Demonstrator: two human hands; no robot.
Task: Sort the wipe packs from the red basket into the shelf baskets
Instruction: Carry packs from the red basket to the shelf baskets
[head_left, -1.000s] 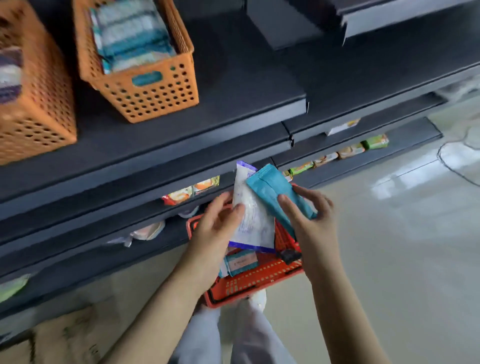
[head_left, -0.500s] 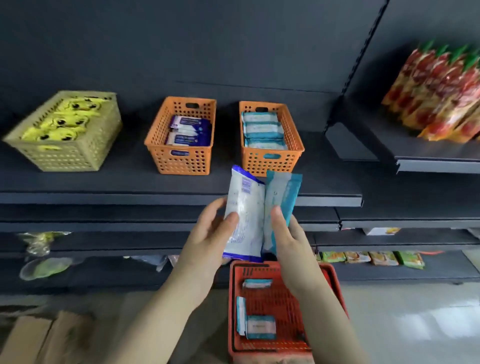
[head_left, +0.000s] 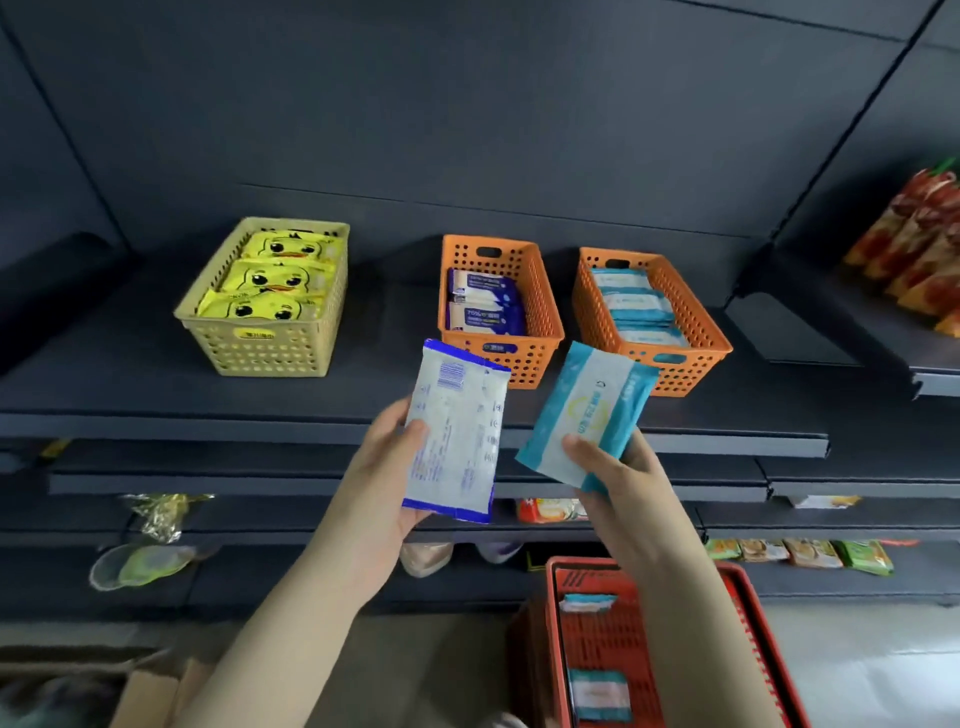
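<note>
1. Your left grip (head_left: 384, 467) is closed on the blue-edged pack (head_left: 457, 431), thumb across its printed back and fingers behind it; your right grip (head_left: 618, 467) is closed on the teal pack (head_left: 587, 410), thumb on its face; both packs are in the air just before the front edge of the shelf (head_left: 156, 405), apart from each other, and neither is in a basket yet.
2. By my reading you are partway through the sort; all three shelf baskets already hold packs; the two packs you hold are picked but not placed; the red basket (head_left: 753, 623) below your right arm is not emptied.
3. At least two teal-and-white packs (head_left: 597, 693) lie in the red basket; your arm hides part of its floor, so I cannot tell the full count.
4. Toward the left end of the shelf, the yellow basket (head_left: 270, 353) holds three yellow duck-faced packs in a row.
5. Near the middle of the shelf, the middle orange basket (head_left: 545, 322) holds two blue-and-white packs, with room left beside them.
6. Just to its right, the right orange basket (head_left: 691, 312) holds a row of teal packs, at least three.
7. Judging by colour, the blue-edged pack belongs in the middle orange basket and the teal pack in the right orange basket; each basket sits just beyond the pack that matches it.
</note>
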